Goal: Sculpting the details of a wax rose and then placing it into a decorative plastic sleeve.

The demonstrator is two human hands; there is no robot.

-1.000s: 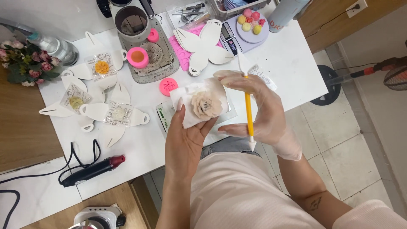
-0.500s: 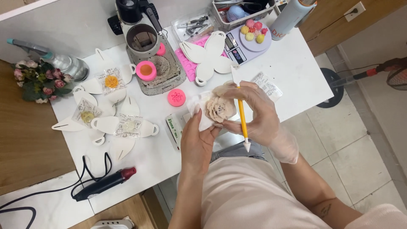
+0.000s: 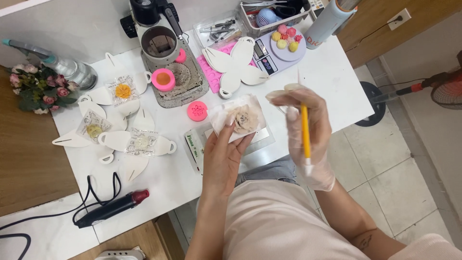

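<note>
A: Surface? White table [image 3: 332,82], tiled floor [image 3: 404,163] right.
B: Scale [image 3: 279,50] at far edge carries coloured balls [image 3: 285,38].
A: Hands?
B: Left hand [image 3: 226,149] grips beige flower [image 3: 244,119] over near edge; gloved right hand [image 3: 308,130] grips yellow tool [image 3: 305,132].

Beige clay flower [image 3: 244,119] on white paper; yellow tool [image 3: 304,131] in the right hand [image 3: 306,129] (clear glove); pink round moulds [image 3: 197,110]; white petal-shaped cutouts [image 3: 237,65]; black heat gun [image 3: 111,209] with red tip; white table [image 3: 159,178].
</note>
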